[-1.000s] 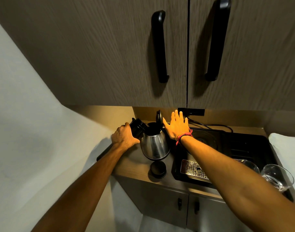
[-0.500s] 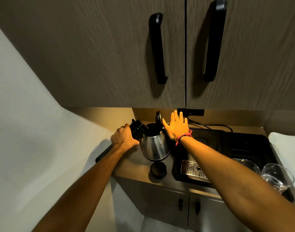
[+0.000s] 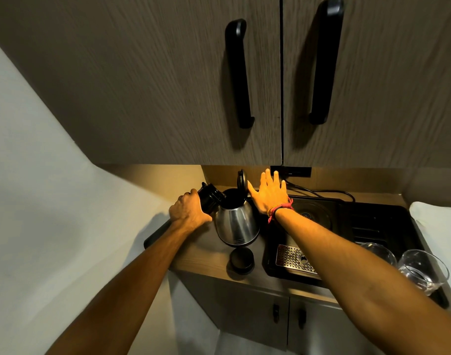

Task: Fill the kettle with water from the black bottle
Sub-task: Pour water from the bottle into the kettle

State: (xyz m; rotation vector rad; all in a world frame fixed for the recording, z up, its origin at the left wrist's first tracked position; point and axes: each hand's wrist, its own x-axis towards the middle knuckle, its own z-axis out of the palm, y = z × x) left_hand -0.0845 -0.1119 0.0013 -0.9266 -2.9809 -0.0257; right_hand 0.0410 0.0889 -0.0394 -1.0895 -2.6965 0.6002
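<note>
A steel kettle (image 3: 236, 224) stands on the wooden counter (image 3: 201, 254) with its black lid (image 3: 242, 181) flipped up. My left hand (image 3: 188, 212) grips the black bottle (image 3: 211, 198), which is tilted with its mouth over the kettle's opening. No water stream can be made out. My right hand (image 3: 269, 194) is flat and spread just right of the kettle, fingers beside the raised lid; whether it touches the lid is unclear. A round black cap (image 3: 241, 260) lies on the counter in front of the kettle.
A black tray (image 3: 388, 221) with a round kettle base (image 3: 312, 215) and a perforated metal drip grate (image 3: 293, 258) fills the counter's right side. Two empty glasses (image 3: 421, 270) stand at its right end. Cupboard doors with black handles (image 3: 238, 73) hang low overhead. A wall socket (image 3: 291, 171) and cable are behind.
Nothing has clearly moved; both hands, the tilted bottle and the kettle hold the same positions, with only a slight shift of the camera.
</note>
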